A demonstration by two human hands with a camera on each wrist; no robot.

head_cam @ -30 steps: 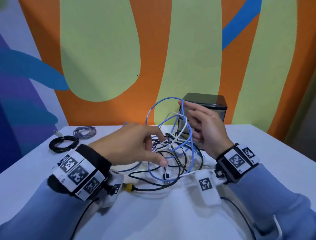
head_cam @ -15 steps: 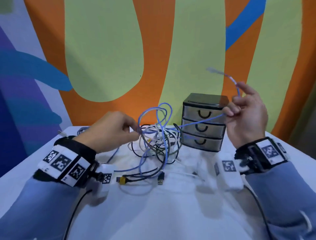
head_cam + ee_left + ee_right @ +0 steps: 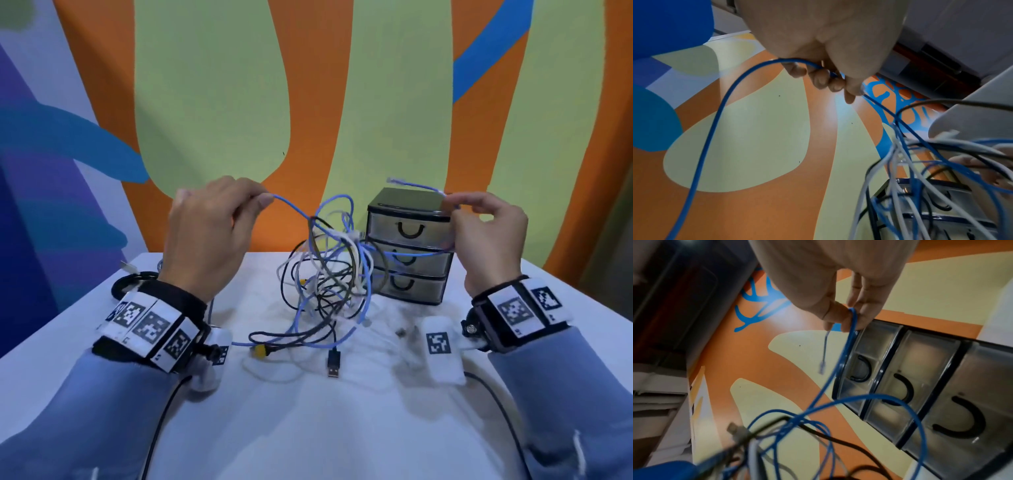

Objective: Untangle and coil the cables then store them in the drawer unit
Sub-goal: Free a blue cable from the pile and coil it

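Observation:
A tangle of blue, white and black cables [image 3: 329,274] is partly lifted off the white table [image 3: 308,428]. My left hand [image 3: 212,233] is raised at the left and pinches the blue cable [image 3: 291,205] [image 3: 719,116]. My right hand [image 3: 486,233] is raised at the right and pinches the same blue cable [image 3: 851,324] near its plug end [image 3: 397,180], which sticks out to the left over the drawer unit. The small drawer unit [image 3: 407,246] [image 3: 920,386] stands behind the tangle with all three drawers closed.
A coiled black cable [image 3: 133,284] lies at the table's far left. A black USB plug [image 3: 334,363] and a yellow-tipped plug [image 3: 260,351] trail from the tangle toward me. A painted wall stands close behind the table.
Both hands have moved apart and up from the tangle. The left now pinches the blue cable higher; the right has lowered a little and the tangle hangs lifted between them.

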